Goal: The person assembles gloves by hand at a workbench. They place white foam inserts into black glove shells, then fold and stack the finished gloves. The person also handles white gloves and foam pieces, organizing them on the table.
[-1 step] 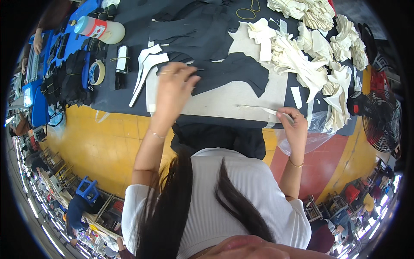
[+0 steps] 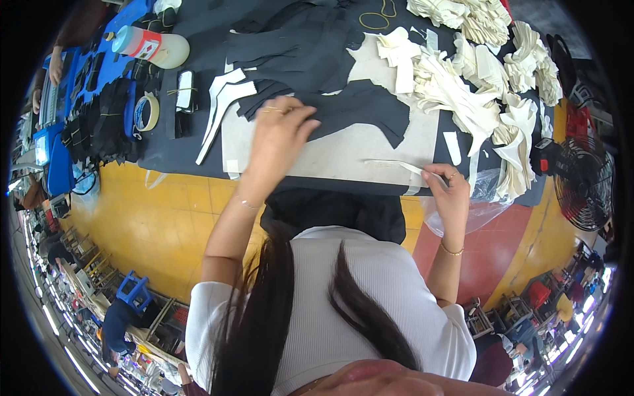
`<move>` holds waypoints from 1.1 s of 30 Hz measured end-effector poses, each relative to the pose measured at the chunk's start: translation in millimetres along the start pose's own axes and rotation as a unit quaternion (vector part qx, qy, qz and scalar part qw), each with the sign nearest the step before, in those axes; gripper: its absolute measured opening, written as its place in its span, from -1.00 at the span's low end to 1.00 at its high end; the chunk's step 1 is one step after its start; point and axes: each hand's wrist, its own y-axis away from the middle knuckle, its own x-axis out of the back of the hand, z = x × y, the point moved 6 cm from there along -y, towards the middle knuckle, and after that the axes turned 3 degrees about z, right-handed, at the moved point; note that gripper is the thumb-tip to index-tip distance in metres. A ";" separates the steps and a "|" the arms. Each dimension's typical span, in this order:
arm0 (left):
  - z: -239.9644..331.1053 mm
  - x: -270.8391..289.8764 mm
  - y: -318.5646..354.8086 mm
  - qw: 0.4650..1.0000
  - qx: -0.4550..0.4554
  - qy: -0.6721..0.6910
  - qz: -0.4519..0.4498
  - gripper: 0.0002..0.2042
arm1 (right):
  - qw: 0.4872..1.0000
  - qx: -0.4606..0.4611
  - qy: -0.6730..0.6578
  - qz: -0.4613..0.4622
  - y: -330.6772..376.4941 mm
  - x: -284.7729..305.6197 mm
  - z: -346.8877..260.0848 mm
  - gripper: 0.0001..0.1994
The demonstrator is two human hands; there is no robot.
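Note:
My right hand (image 2: 449,187) is closed on a slim, pale, stick-like tool (image 2: 411,167), whose thin end points left over the light grey board (image 2: 343,157). My left hand (image 2: 281,129) hovers over the left end of the black fabric pieces (image 2: 370,109), its fingers bent and slightly blurred, the thumb apart from them. Nothing shows in it. The fabric pieces lie overlapped across the board. Left of that hand, white curved templates with dark edges (image 2: 221,105) lie on the dark table.
Bundled cream fabric pieces (image 2: 456,99) are heaped at the right. At the left stand a bottle with a red label (image 2: 150,46), a tape roll (image 2: 146,111) and stacked black pieces (image 2: 105,119). A black fan (image 2: 584,185) is beyond the right edge. Another person's hand (image 2: 55,69) shows far left.
My left hand has shifted to the right over the black fabric, uncovering more of the pieces' left end. My right hand and the slim tool stay nearly in place.

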 end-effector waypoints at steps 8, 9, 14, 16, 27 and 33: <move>44.0 -56.6 -18.2 0.997 -0.074 -0.028 0.022 -0.78 | 0.997 0.020 -0.069 -0.016 1.8 -8.1 -13.9 -0.83; 44.4 -57.2 -18.1 0.997 -0.067 -0.027 0.025 -0.78 | 0.998 0.059 0.001 -0.028 2.2 -9.4 -18.2 -0.80; 45.2 -55.2 -18.5 0.999 -0.028 -0.010 0.040 -0.84 | 0.991 0.043 -0.106 -0.069 0.1 -8.8 -11.6 -0.86; 49.9 -53.2 -19.3 0.999 -0.035 -0.008 0.015 -0.87 | 0.976 0.000 -0.200 -0.084 -0.2 -6.2 -3.6 -0.90; 103.1 -37.7 7.6 0.970 -0.033 0.204 -0.127 -0.90 | 0.844 -0.040 -0.533 0.031 -3.5 25.3 4.6 -0.90; 77.0 -60.1 21.9 0.992 -0.106 0.017 -0.061 -0.73 | 0.900 -0.047 -0.426 -0.081 -7.8 20.9 -13.1 -0.93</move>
